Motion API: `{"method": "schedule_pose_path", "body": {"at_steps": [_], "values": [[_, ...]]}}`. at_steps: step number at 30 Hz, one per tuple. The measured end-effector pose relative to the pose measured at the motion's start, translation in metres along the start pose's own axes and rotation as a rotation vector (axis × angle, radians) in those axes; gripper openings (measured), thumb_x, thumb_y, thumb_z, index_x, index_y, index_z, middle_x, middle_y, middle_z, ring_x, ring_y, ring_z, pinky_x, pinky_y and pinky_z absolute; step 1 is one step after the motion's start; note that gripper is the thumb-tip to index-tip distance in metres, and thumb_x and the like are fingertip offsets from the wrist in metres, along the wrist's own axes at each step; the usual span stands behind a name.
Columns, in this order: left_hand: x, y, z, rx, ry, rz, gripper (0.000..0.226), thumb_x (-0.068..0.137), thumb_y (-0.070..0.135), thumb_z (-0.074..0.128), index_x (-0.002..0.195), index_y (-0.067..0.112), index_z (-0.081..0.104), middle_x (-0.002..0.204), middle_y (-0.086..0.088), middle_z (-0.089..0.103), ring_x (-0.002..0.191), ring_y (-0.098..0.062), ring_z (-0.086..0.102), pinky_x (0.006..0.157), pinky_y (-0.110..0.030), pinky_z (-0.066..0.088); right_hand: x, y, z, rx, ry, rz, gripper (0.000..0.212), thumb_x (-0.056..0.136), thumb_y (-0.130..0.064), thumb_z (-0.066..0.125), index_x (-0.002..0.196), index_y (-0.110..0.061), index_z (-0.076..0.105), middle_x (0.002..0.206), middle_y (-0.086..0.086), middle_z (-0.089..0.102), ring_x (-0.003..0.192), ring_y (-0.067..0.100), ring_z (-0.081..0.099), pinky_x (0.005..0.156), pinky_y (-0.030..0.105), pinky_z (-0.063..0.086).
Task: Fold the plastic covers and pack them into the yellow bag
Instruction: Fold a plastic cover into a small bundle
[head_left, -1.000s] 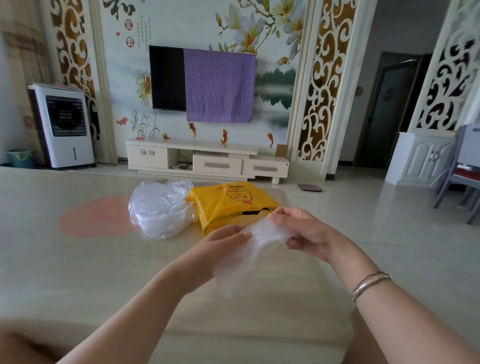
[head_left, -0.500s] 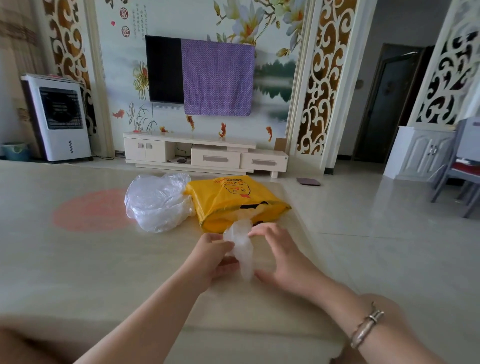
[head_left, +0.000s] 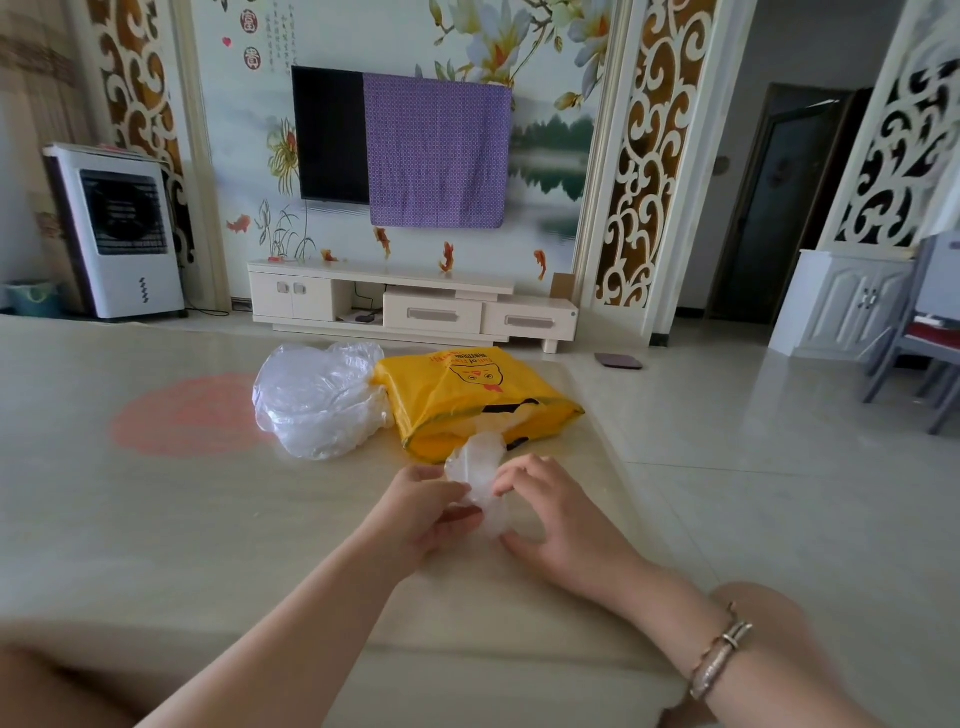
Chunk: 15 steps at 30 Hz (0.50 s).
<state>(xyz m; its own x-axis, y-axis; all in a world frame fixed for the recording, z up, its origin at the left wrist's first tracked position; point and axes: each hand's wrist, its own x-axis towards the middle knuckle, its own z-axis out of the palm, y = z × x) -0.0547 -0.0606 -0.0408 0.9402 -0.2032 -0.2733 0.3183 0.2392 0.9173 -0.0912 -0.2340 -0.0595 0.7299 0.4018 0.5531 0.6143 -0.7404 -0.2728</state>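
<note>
A small clear plastic cover (head_left: 480, 480), crumpled and partly folded, stands between my two hands low over the beige table (head_left: 156, 519). My left hand (head_left: 423, 512) pinches its left side with thumb and fingers. My right hand (head_left: 556, 519) pinches its right side, fingers curled at the top and thumb below. Just behind the cover lies the yellow bag (head_left: 467, 400), its open mouth facing me with clear plastic showing inside. A heap of loose clear plastic covers (head_left: 317, 400) sits to the left of the bag, touching it.
The table's right edge runs just right of the bag. Beyond it is tiled floor with a dark scale (head_left: 618, 360), a white TV cabinet (head_left: 410, 306), an air cooler (head_left: 117, 228) at left and a chair (head_left: 924, 332) at right.
The cover was held up and spread between my hands; both hands have brought it down toward the table and gathered it into a narrower, folded bundle just in front of the bag.
</note>
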Motion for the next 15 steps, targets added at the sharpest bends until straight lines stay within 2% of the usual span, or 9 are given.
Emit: {"method": "schedule_pose_path", "body": {"at_steps": [2,4,6,8,10,12,13,15], "values": [[0.0,-0.001,-0.001,0.067,0.063,0.048,0.04,0.089,0.0,0.063,0.123,0.004,0.043,0.1,-0.019,0.063,0.071,-0.026,0.066,0.062,-0.035,0.06,0.001,0.002,0.0,0.011,0.02,0.01,0.016,0.084,-0.022,0.063,0.1,-0.023,0.06,0.107,-0.015,0.053,0.106,0.008,0.05,0.094,0.023,0.041],[0.005,-0.003,-0.005,0.373,0.198,0.241,0.047,0.085,0.009,0.07,0.124,0.014,0.045,0.102,-0.008,0.057,0.081,-0.024,0.062,0.073,-0.037,0.056,0.002,0.003,-0.001,0.032,0.0,0.03,0.012,0.085,-0.018,0.064,0.096,-0.022,0.062,0.101,-0.015,0.057,0.102,0.007,0.05,0.091,0.021,0.041],[0.005,-0.002,-0.008,0.632,0.257,0.502,0.046,0.079,0.011,0.074,0.118,0.019,0.051,0.107,0.0,0.054,0.09,-0.018,0.056,0.077,-0.026,0.047,0.002,0.002,-0.002,0.074,-0.034,0.06,0.01,0.085,-0.016,0.064,0.092,-0.024,0.062,0.092,-0.022,0.057,0.097,0.004,0.05,0.086,0.019,0.042],[0.002,-0.001,-0.01,0.683,0.18,0.682,0.034,0.078,0.006,0.072,0.105,0.022,0.059,0.1,0.004,0.06,0.085,-0.011,0.053,0.07,-0.012,0.04,0.001,0.001,-0.003,0.136,-0.084,0.136,0.013,0.086,-0.017,0.064,0.088,-0.029,0.06,0.087,-0.026,0.054,0.096,0.0,0.051,0.086,0.016,0.042],[0.003,-0.003,-0.011,0.722,0.078,0.71,0.023,0.081,0.007,0.068,0.097,0.023,0.063,0.087,0.003,0.066,0.078,-0.009,0.055,0.063,-0.008,0.039,0.002,0.0,-0.002,0.193,-0.13,0.221,0.008,0.088,-0.022,0.064,0.086,-0.029,0.06,0.087,-0.022,0.055,0.097,-0.002,0.052,0.086,0.014,0.04],[0.004,-0.005,-0.01,0.775,0.036,0.648,0.011,0.088,0.013,0.063,0.095,0.022,0.063,0.082,-0.002,0.067,0.071,-0.01,0.055,0.058,-0.013,0.04,0.006,-0.001,-0.001,0.246,-0.145,0.292,0.009,0.09,-0.033,0.061,0.082,-0.03,0.063,0.084,-0.017,0.058,0.094,-0.001,0.053,0.083,0.014,0.04],[0.005,-0.006,-0.011,0.799,0.041,0.606,0.007,0.092,0.016,0.059,0.095,0.02,0.063,0.08,-0.001,0.066,0.069,-0.011,0.055,0.057,-0.016,0.04,0.009,-0.002,0.0,0.274,-0.142,0.324,0.014,0.09,-0.037,0.059,0.078,-0.031,0.062,0.081,-0.016,0.06,0.088,-0.001,0.053,0.079,0.016,0.041],[0.006,-0.009,-0.013,0.827,0.067,0.543,0.014,0.098,0.025,0.051,0.097,0.018,0.063,0.079,0.004,0.064,0.071,-0.012,0.057,0.058,-0.018,0.039,0.014,0.0,0.003,0.347,-0.097,0.389,0.024,0.094,-0.033,0.058,0.071,-0.027,0.061,0.07,-0.015,0.058,0.071,0.003,0.051,0.068,0.022,0.039]]}}
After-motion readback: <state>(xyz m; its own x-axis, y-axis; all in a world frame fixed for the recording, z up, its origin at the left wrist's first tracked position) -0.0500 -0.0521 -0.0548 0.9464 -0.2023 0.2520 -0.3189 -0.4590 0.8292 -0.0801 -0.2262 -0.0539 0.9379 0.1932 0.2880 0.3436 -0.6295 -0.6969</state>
